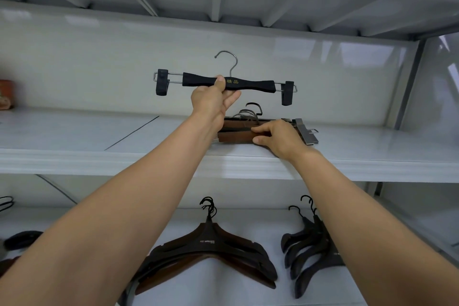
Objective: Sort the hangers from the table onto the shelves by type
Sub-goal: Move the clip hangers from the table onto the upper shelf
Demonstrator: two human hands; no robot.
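Your forearms (124, 206) fill the bottom of the view, both reaching up to the upper shelf (99, 156). Your left grip (214, 100) is closed round the middle of the black clip hanger (258, 84), thumb on the front of the bar and fingers curled underneath. It holds the hanger level in the air above the shelf, hook upward, a clip hanging at each end. Held at the centre it balances, and neither clip can snag.

Just below and behind it the stack of brown clip hangers (233, 136) lies flat on the shelf near the front edge. Your right grip (278, 138) pinches that stack, fingers over the top bar and thumb against its front face. This looks meant to steady the pile so it does not slide or fan out when the black one goes on or beside it.

That spot suits it, I judge. Clip hangers are up here, while the dark coat hangers (211, 248) and the smaller dark hangers (308, 243) lie in separate piles on the lower shelf (263, 226).
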